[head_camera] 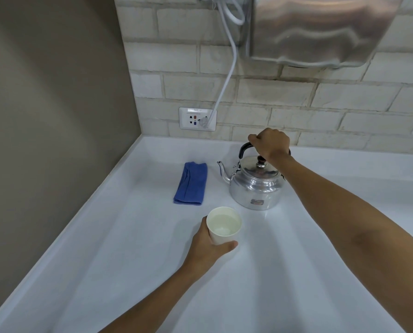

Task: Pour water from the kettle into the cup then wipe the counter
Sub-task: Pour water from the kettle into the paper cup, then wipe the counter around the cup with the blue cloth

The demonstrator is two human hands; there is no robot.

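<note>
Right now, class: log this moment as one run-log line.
left hand: holds cup, water inside | right hand: grips kettle handle, kettle upright on counter | cloth: folded, untouched

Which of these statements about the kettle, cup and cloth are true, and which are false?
1. The right hand grips the kettle by its handle. True.
2. The cup is empty. False: it already holds water.
3. The cloth lies folded on the counter, left of the kettle. True.
4. The left hand holds the cloth. False: it holds the cup.
5. The kettle's spout points toward the cloth. True.
6. The kettle's lid is off. False: the lid sits on the kettle.
</note>
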